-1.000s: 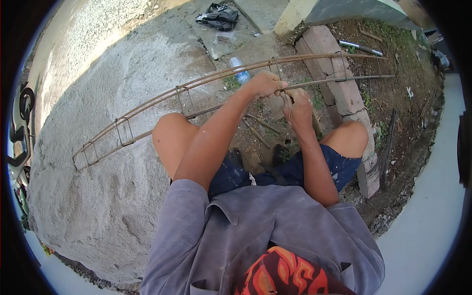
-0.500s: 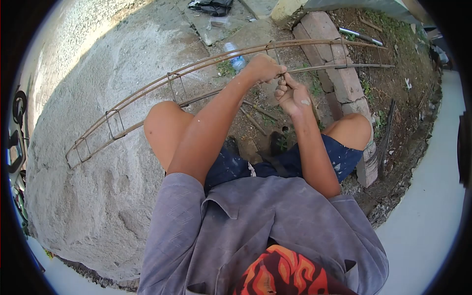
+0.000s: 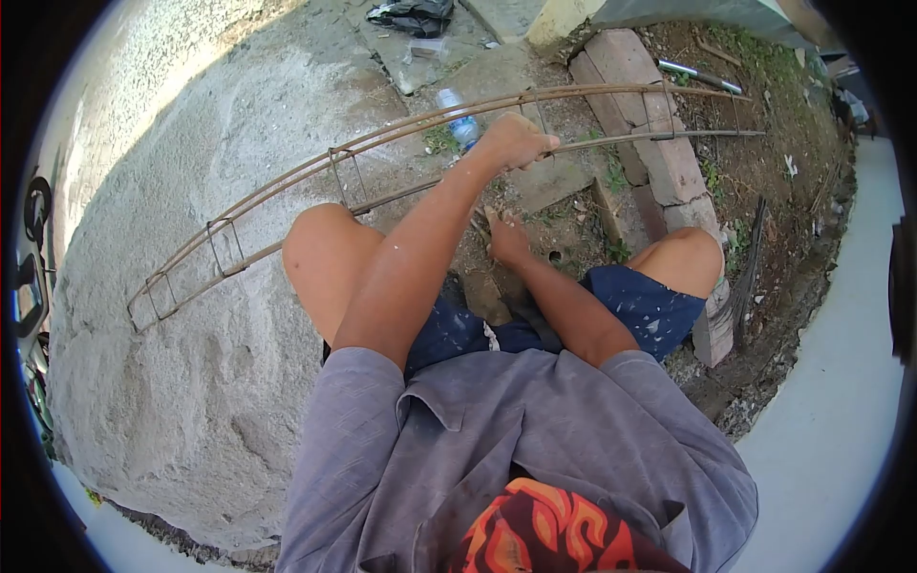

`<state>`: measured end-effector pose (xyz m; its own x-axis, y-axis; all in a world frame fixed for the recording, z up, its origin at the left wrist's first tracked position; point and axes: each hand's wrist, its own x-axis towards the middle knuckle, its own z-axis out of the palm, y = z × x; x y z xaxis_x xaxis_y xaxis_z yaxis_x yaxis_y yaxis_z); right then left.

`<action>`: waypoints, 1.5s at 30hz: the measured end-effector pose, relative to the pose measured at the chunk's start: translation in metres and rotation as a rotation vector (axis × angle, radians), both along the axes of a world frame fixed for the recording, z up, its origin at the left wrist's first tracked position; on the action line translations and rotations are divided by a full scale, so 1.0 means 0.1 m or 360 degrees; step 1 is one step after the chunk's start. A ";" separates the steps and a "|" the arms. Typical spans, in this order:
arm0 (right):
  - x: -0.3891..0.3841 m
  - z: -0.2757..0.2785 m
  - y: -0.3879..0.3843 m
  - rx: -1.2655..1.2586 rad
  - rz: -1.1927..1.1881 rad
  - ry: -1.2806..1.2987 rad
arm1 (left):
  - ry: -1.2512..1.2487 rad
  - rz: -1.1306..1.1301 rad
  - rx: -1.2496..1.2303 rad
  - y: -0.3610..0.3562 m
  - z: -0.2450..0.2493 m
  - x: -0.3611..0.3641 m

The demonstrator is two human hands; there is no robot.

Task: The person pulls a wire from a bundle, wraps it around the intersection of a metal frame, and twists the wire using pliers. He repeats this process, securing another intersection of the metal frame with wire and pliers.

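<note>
no legible text or numbers, markings on the plastic bottle (image 3: pixel 462 126) too small to read

A sand heap (image 3: pixel 191 382) and rebar frame (image 3: pixel 430 117) mark an outdoor building site.

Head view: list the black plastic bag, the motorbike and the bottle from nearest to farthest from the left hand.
From the left hand:
1. Bottle: just to its left.
2. Black plastic bag: beyond, at the top edge.
3. Motorbike: far left edge.
</note>
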<state>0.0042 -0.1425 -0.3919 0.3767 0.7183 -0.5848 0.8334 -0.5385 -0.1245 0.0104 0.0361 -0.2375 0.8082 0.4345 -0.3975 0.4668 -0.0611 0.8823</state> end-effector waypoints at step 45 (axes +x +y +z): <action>1.22 2.59 -0.36 -0.0039 -0.0850 0.1742 | 0.0036 -0.0165 0.0114 0.05 0.07 -0.03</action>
<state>0.1258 -0.1783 -0.1327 -0.0794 0.6081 -0.7899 -0.0330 -0.7936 -0.6076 0.0075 0.0408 -0.2302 0.8416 0.3768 -0.3870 0.4743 -0.1728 0.8632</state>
